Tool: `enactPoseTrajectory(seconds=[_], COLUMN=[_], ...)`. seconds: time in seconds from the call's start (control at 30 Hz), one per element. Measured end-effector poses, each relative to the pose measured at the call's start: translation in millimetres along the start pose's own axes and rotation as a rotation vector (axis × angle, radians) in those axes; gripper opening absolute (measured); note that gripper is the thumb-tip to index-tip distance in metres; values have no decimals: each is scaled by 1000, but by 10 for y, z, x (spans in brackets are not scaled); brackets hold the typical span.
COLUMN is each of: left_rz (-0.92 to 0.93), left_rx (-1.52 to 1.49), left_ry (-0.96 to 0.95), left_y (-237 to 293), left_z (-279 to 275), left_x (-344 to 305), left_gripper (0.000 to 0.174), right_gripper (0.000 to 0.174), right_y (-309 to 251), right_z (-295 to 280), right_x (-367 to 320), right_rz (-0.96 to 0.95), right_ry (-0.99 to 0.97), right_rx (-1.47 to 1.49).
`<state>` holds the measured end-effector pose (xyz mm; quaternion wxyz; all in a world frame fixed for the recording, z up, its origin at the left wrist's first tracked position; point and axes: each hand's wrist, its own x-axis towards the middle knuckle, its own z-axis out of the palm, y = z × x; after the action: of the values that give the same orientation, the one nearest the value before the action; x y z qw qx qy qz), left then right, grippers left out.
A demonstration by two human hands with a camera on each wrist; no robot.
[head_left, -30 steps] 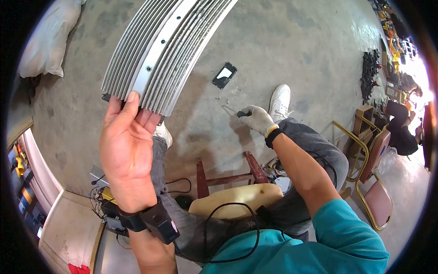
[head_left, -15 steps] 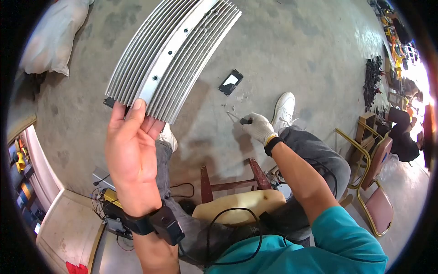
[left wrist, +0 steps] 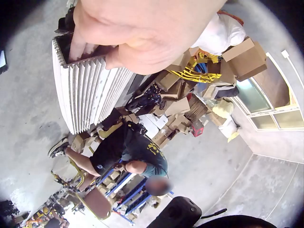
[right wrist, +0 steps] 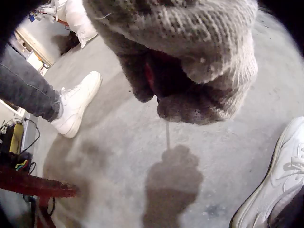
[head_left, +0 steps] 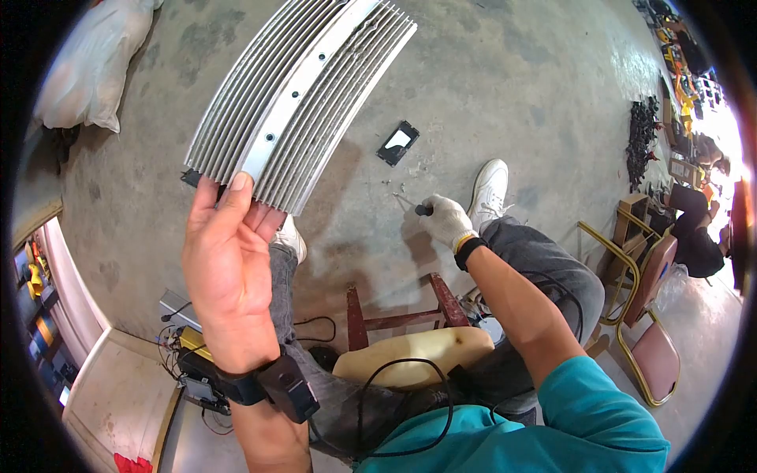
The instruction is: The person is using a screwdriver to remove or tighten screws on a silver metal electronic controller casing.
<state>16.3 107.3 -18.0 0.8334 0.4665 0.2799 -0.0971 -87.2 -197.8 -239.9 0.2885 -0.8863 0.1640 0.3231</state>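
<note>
A curved, silvery metal heat sink (head_left: 277,118) with long fins and a smooth strip with holes is raised over the floor. My bare left hand (head_left: 229,272) grips its near end, thumb on the strip and fingers underneath. A black piece (head_left: 189,176) shows at that end's left corner. In the left wrist view, the fins of the heat sink (left wrist: 85,92) point downward below the hand. My gloved right hand (head_left: 448,222) holds a screwdriver by its dark handle (head_left: 424,210). Its thin shaft points toward several small screws (head_left: 400,188) on the floor.
A black rectangular part (head_left: 386,151) with a white label lies on the floor beyond the screws. A wooden stool (head_left: 394,319) stands between the legs, and chairs (head_left: 654,355) are at the right. Another person (left wrist: 137,156) appears in the left wrist view.
The head view has shifted slightly, so everything sits a little lower and further right in it. Both hands keep their holds, and the heat sink stays raised.
</note>
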Motion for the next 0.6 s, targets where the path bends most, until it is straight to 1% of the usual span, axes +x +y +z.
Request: enactPoseTrajectory(seconds=[0.23, 0.33, 0.4, 0.5, 0.53, 0.57, 0.6], left_rz=[-5, 2, -10, -24, -30, -12, -19], left_rx=[-3, -1, -13, -27, -37, -47, -28], left_ry=[-11, -12, -48, -25, -13, -25, -16], left_y=[-8, -5, -8, -41, -53, -52, -61], left_z=[4, 18, 23, 100, 105, 107, 109], left_x=[-10, -15, -2, -12, -7, -12, -19], left_gripper=[29, 31, 33, 35, 35, 35, 34], right_gripper=[35, 33, 32, 34, 38, 37, 37], right_y=[-80, -114, -138, -218, -387, -449, -623], right_z=[-21, -80, -191, -560, -808, -1007, -1275], right_x=[-58, -69, -109, -263, -392, -498, -677], right_rz=[-4, 0, -15, 8, 60, 20, 43], right_ry=[0, -3, -5, -21, -54, -27, -32], right_rx=[-26, -27, 19, 3, 43, 32, 89])
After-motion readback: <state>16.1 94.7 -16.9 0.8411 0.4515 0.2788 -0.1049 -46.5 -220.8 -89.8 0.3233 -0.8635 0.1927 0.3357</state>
